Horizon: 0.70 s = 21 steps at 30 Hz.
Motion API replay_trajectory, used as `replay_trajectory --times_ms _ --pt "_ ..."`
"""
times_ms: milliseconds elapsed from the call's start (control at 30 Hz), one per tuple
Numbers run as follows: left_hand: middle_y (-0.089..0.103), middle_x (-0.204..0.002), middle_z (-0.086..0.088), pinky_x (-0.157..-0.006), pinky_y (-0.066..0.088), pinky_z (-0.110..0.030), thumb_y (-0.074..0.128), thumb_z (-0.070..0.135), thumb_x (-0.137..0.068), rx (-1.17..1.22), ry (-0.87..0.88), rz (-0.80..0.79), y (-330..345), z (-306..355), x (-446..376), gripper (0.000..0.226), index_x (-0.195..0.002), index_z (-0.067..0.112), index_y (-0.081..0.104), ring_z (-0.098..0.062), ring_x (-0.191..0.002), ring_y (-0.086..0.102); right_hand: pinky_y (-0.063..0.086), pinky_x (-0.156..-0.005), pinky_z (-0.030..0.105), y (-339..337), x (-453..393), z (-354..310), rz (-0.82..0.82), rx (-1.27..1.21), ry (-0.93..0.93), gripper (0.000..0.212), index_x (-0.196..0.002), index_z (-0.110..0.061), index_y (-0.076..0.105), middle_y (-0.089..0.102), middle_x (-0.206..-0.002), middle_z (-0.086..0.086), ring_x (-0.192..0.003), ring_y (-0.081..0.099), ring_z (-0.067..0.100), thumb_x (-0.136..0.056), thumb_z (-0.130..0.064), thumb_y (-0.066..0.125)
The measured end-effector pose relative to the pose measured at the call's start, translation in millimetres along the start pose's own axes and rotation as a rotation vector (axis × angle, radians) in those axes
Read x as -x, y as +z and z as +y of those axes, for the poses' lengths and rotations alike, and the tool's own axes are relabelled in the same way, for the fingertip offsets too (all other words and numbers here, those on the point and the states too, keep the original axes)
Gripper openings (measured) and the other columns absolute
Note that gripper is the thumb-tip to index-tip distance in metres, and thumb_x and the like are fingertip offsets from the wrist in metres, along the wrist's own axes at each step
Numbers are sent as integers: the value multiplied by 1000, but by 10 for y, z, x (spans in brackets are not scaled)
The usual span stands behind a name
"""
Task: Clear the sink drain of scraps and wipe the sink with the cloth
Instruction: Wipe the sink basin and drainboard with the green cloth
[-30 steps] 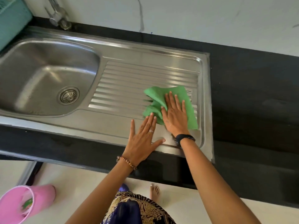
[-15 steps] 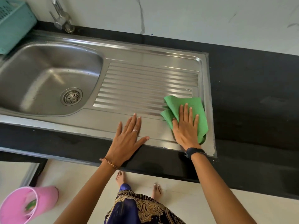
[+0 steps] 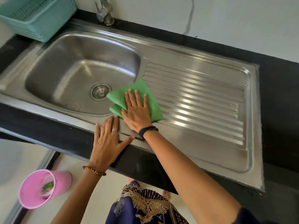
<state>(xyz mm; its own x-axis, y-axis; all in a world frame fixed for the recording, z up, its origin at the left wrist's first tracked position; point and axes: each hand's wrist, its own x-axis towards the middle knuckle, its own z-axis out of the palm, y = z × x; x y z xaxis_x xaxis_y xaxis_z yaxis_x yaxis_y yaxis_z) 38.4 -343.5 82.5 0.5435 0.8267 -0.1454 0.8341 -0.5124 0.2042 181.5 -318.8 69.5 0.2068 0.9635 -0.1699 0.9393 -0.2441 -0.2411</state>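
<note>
A steel sink has its basin at the left and a ribbed drainboard at the right. The round drain strainer shows no scraps. A folded green cloth lies on the rim between basin and drainboard, one corner hanging just right of the drain. My right hand presses flat on the cloth with fingers spread. Just left of it, my left hand rests flat on the sink's front rim and holds nothing.
A faucet stands behind the basin. A teal plastic basket sits at the back left corner. Black counter surrounds the sink. On the floor at the lower left is a pink bin with something green inside.
My right hand slid the green cloth from the drainboard's right end leftward to the basin's edge. My left hand slid left along the front rim too.
</note>
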Motion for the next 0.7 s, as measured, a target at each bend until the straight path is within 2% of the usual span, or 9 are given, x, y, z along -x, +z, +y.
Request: replay_trajectory --times_ms 167,267,333,400,467,567,700 --pt "23 -152 -11 -114 -6 -47 14 80 -72 41 -10 22 3 -69 32 101 -144 9 20 -22 -143 15 -11 -115 50 56 -49 -70 -37 51 -135 60 -148 -11 5 2 -159 4 -146 -3 24 -98 -38 24" --pt "44 -130 -10 -115 8 -53 25 74 -73 117 -4 65 -15 -71 41 85 -121 7 43 -25 -128 38 -12 -115 48 65 120 -40 -47 32 -216 59 -148 -13 3 0 -159 1 -146 -5 22 -98 -37 24" --pt "47 -111 -6 -109 20 -56 30 68 -72 123 -3 66 -38 -39 50 69 -103 9 47 -24 -113 44 -13 -115 47 79 293 -6 -50 25 -251 59 -149 -15 2 -1 -159 0 -146 -5 20 -98 -36 26" --pt "47 -103 -4 -105 24 -57 33 63 -70 126 15 51 -23 57 104 61 -96 10 47 -24 -107 44 -15 -114 45 79 473 80 -51 13 -256 60 -149 -16 2 -1 -159 -1 -146 -6 18 -98 -34 28" --pt "48 -104 -5 -106 22 -60 37 57 -75 157 46 53 19 170 186 53 -95 10 49 -24 -106 46 -14 -115 43 75 629 190 -48 -15 -230 59 -149 -17 2 -2 -159 -2 -146 -7 17 -98 -33 27" --pt "49 -113 -6 -113 7 -59 52 42 -84 202 97 51 80 434 320 38 -104 11 52 -26 -114 47 -13 -117 42 47 913 449 -40 -52 -171 58 -149 -19 0 -4 -159 -4 -145 -8 15 -99 -32 25" --pt "49 -120 -4 -114 7 -57 52 44 -84 197 262 14 234 960 494 40 -111 14 52 -22 -117 47 -14 -117 39 16 1422 981 -2 -67 -62 57 -148 -24 0 -4 -158 -8 -145 -8 11 -99 -32 26"
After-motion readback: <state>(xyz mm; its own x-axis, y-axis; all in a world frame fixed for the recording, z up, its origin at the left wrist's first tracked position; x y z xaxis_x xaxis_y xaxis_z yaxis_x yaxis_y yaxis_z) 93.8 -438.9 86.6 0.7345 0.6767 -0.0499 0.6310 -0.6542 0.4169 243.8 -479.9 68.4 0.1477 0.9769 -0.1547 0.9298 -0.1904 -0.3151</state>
